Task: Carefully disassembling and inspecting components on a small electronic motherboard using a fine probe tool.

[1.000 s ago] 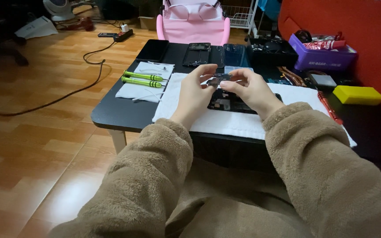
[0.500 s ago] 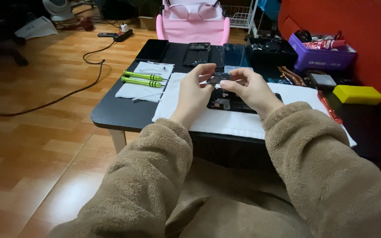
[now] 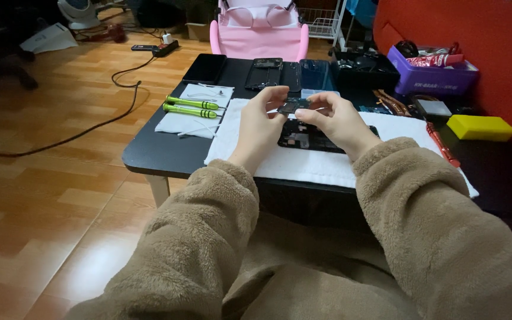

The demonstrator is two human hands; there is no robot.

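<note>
My left hand and my right hand pinch a small dark circuit part between their fingertips, just above an opened phone body. The phone lies on a white cloth spread over a low black table. Brown fleece sleeves cover both arms. Most of the small part is hidden by my fingers.
Two green screwdrivers rest on a white tissue at the left. Further phones lie at the back. A purple bin, a yellow block and a red tool sit at right. A pink chair stands behind.
Both hands stay over the opened phone with the small part; the fingers have shifted only slightly.
</note>
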